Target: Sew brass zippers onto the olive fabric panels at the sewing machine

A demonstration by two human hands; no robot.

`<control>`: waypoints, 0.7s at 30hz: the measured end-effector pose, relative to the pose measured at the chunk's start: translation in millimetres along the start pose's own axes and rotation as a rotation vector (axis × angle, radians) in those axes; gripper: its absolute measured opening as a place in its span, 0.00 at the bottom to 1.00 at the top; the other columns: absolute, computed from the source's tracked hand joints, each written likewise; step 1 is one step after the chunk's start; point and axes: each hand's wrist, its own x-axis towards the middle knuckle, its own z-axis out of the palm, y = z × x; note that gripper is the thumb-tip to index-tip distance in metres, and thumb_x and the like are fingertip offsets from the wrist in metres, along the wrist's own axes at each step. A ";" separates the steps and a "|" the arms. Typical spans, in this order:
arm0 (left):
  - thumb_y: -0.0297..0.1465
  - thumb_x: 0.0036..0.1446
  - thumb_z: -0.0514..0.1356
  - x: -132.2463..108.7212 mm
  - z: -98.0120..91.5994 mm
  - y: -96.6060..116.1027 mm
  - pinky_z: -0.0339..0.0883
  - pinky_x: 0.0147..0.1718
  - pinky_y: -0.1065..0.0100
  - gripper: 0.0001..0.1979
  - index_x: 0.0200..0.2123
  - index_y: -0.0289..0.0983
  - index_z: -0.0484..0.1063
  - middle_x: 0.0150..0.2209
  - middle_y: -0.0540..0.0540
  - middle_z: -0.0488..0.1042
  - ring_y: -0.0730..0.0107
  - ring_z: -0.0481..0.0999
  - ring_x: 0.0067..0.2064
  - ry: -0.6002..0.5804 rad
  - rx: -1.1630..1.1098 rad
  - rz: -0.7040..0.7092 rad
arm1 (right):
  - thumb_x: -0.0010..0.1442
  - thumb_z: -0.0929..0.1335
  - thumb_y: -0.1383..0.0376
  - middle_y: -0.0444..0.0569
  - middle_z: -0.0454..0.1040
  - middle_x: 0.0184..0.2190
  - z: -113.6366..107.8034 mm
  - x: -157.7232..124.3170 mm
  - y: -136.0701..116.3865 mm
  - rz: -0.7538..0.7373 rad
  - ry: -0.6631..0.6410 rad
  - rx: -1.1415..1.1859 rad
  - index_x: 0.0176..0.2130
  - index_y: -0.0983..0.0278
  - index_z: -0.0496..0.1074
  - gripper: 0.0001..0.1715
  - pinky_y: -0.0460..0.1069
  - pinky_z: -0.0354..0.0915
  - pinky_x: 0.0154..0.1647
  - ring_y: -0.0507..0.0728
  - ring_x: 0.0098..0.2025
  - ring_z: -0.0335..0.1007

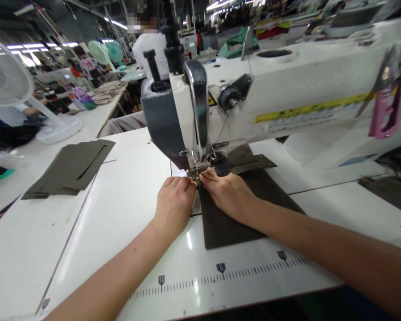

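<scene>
A dark olive-brown fabric panel (220,227) lies flat on the white table, partly under the sewing machine (173,111). My right hand (232,194) rests over the panel, its fingers pinched together on the edge close to the presser foot (196,171). Just left of the foot, my left hand (176,198) is closed, its curled fingertips nearly meeting the right ones. Whatever the left fingertips grip is hidden. Behind my right hand, a slotted strip of the same material (254,164) lies across the panel.
A stack of slotted dark pieces (73,167) lies on the left, near a white fan (56,127). Pink-handled snips (389,109) hang on the machine arm. More dark fabric (392,194) is at the right. Another person (150,49) sits ahead. A printed ruler (190,283) runs along the front edge.
</scene>
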 end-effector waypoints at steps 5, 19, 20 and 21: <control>0.24 0.58 0.51 -0.6 0.6 0.1 0.64 0.33 0.63 0.09 0.30 0.34 0.70 0.29 0.44 0.70 0.63 0.69 0.33 0.030 0.005 0.001 | 0.58 0.60 0.75 0.54 0.73 0.42 0.5 -0.8 0.9 -0.017 0.043 0.043 0.41 0.68 0.71 0.13 0.52 0.65 0.48 0.58 0.45 0.68; 0.21 0.57 0.50 -0.9 7.6 -2.7 0.66 0.32 0.61 0.09 0.30 0.33 0.69 0.29 0.42 0.71 0.61 0.70 0.32 0.064 -0.048 -0.016 | 0.58 0.61 0.76 0.54 0.74 0.39 0.4 2.4 0.8 0.030 0.009 0.106 0.38 0.67 0.71 0.12 0.51 0.64 0.48 0.57 0.45 0.68; 0.21 0.57 0.50 -0.9 8.6 -2.4 0.66 0.32 0.61 0.09 0.30 0.33 0.69 0.29 0.42 0.71 0.61 0.71 0.32 0.075 -0.052 -0.025 | 0.58 0.61 0.76 0.53 0.74 0.38 1.1 2.3 0.7 0.034 0.007 0.103 0.38 0.67 0.71 0.12 0.50 0.64 0.48 0.57 0.45 0.69; 0.21 0.57 0.50 -0.8 9.7 -2.1 0.66 0.32 0.61 0.09 0.30 0.33 0.69 0.29 0.42 0.71 0.61 0.71 0.32 0.088 -0.057 -0.036 | 0.57 0.61 0.76 0.52 0.74 0.37 1.9 2.3 0.4 0.042 0.005 0.101 0.37 0.66 0.71 0.12 0.50 0.64 0.47 0.56 0.44 0.69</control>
